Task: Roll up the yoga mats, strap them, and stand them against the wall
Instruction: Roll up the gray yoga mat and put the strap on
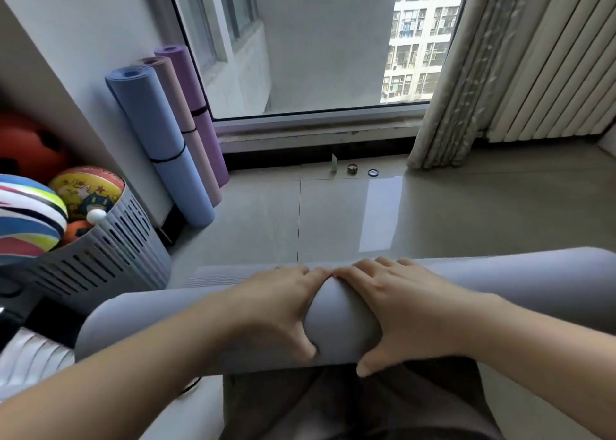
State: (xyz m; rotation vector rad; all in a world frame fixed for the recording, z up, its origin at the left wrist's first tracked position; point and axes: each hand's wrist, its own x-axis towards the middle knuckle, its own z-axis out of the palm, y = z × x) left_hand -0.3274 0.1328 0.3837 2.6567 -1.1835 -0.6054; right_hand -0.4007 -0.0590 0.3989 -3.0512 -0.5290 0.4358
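Observation:
A grey yoga mat (340, 323) lies rolled up across the floor just in front of me, with a short flat tail still showing on its far left side. My left hand (280, 306) and my right hand (410, 309) press down on the middle of the roll, fingertips almost touching over the top, thumbs on the near side. Against the wall at the left stand three rolled and strapped mats: a blue mat (160, 146), a pink mat (186, 129) and a purple mat (200, 112).
A grey slotted basket (110, 259) full of balls stands at the left, close to the roll's left end. A large window (316, 46) and a curtain (466, 82) lie ahead. Small items, among them a round tin (352, 169) and a ring (373, 173), sit on the tiled floor (466, 213).

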